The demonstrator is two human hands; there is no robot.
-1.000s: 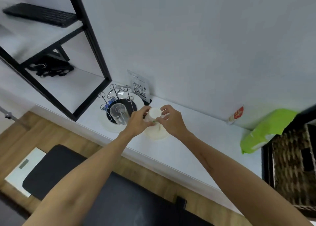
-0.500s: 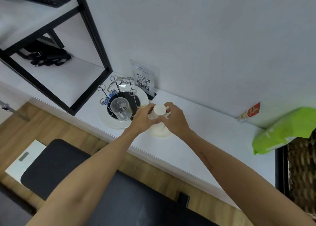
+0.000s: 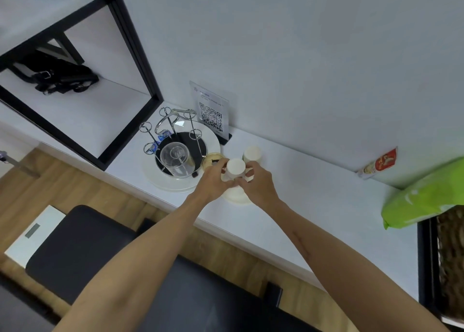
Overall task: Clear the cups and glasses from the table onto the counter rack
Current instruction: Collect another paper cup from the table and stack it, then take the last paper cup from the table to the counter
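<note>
Both hands hold a white paper cup (image 3: 235,167), upside down, over a white saucer (image 3: 236,196) on the counter. My left hand (image 3: 213,179) grips its left side and my right hand (image 3: 258,184) its right side. A second white cup (image 3: 251,153) stands upside down just behind. Left of them is the wire cup rack (image 3: 173,130) on a round white tray (image 3: 213,140), with a clear glass (image 3: 175,158) upside down on one prong. A small amber glass (image 3: 212,160) sits at the tray's right edge, partly hidden by my left fingers.
A QR-code sign (image 3: 210,113) stands behind the rack against the wall. A black metal shelf frame (image 3: 130,55) rises at the left. A green bag (image 3: 424,196) and a red-and-white sachet (image 3: 379,164) lie at the right. A black chair (image 3: 100,251) is below the counter edge.
The view has shifted, so the counter sits lower and farther right. A second white cup has come into sight behind the one in my hands, which stay on that cup.
</note>
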